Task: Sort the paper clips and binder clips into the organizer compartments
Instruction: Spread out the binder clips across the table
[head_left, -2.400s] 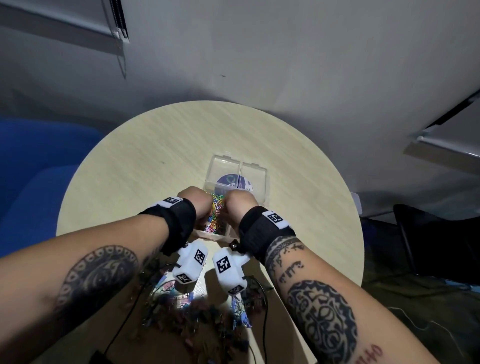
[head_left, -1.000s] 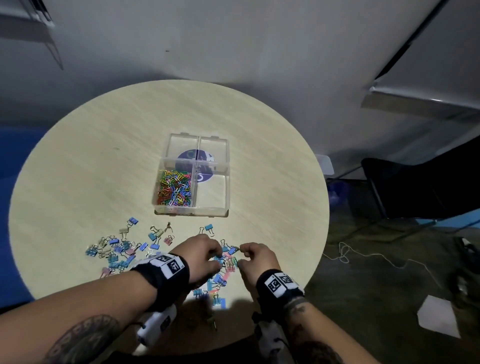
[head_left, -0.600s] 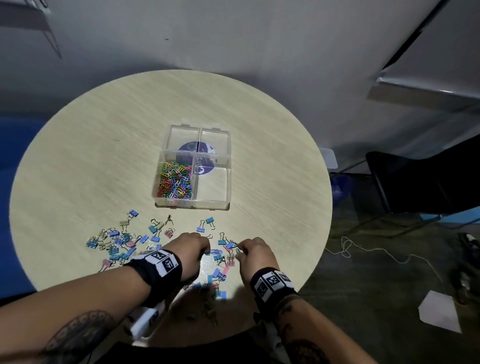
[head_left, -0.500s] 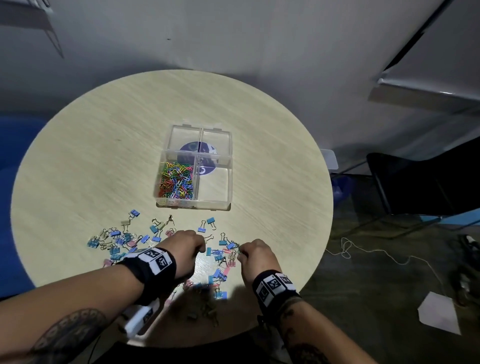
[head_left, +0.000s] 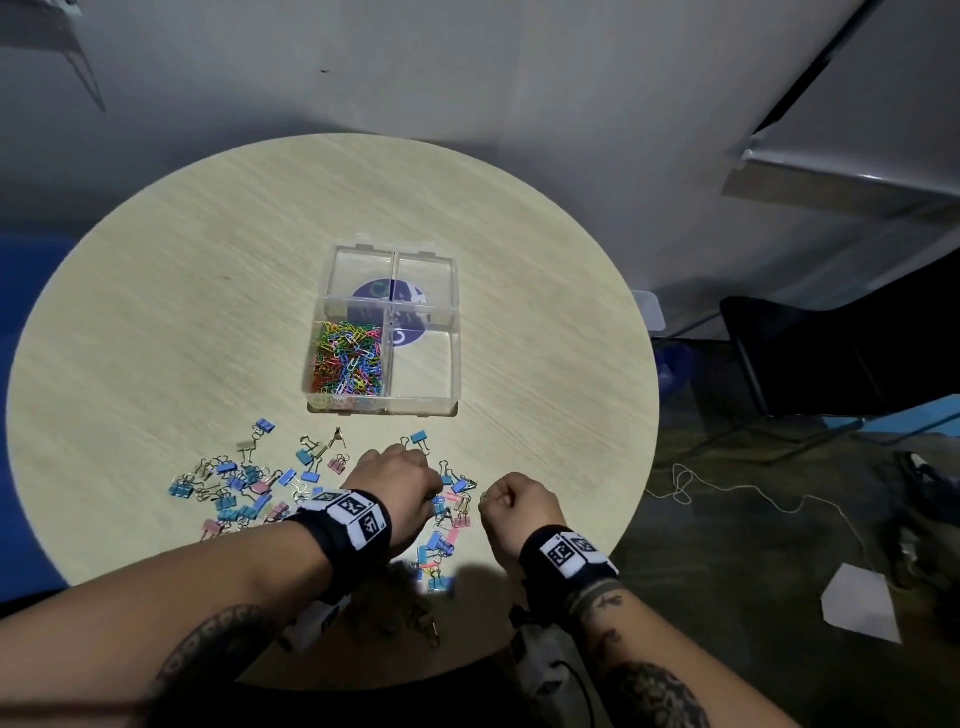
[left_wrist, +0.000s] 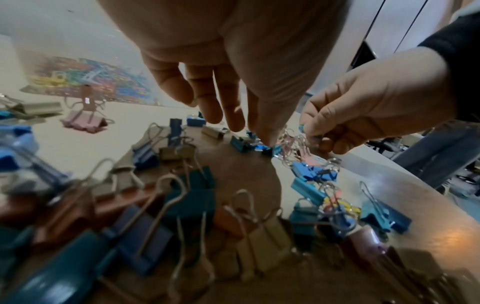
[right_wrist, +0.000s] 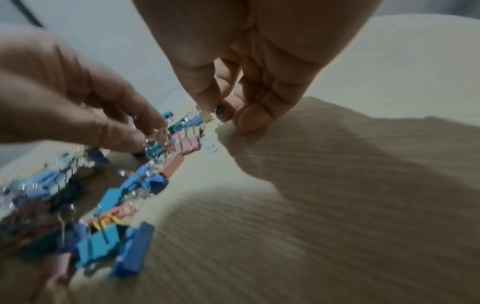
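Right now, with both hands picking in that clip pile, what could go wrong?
1. The binder clips lie tangled, so a pull by the left hand may drag several along.
2. Some clips sit near the table edge and could get knocked off.
3. The right hand pinches something tiny, perhaps a paper clip; it might slip before reaching the organizer.

- The left hand (head_left: 397, 486) covers some of the binder clips (head_left: 244, 493), so what its fingertips touch stays hidden in the head view.
- The thing pinched by the right hand (right_wrist: 235, 98) is too small and blurry to tell.
- The near clips in both wrist views are fuzzy.
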